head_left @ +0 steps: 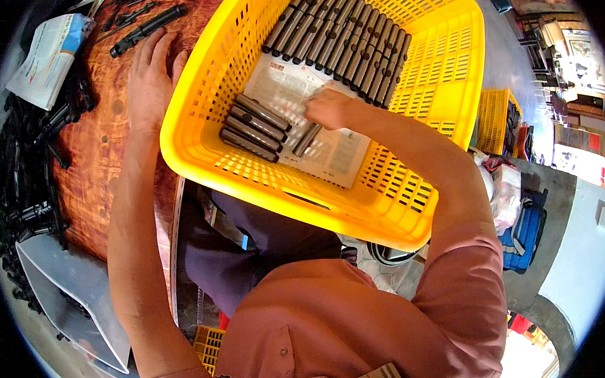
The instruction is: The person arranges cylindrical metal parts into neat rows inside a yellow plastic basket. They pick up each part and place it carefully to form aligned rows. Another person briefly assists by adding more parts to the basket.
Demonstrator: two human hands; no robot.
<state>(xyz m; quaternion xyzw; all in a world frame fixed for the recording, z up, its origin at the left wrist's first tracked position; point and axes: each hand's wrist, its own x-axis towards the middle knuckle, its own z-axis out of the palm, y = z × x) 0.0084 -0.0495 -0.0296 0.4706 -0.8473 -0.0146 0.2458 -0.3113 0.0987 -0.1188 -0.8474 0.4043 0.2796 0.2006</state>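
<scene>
Right hand (329, 108) fingers clamped on grey rod (306, 140) inside yellow basket (442, 90); left hand (149, 84) fingers apart, flat beside rim.

The person wore a salmon-pink button shirt (338, 325) with short sleeves, dark purple trousers (251, 247), and both forearms bare.

Right hand (329, 108) setting a dark metal cylinder (306, 140) inside yellow basket (441, 76); left hand (149, 80) flat on wooden tabletop (97, 167).
</scene>
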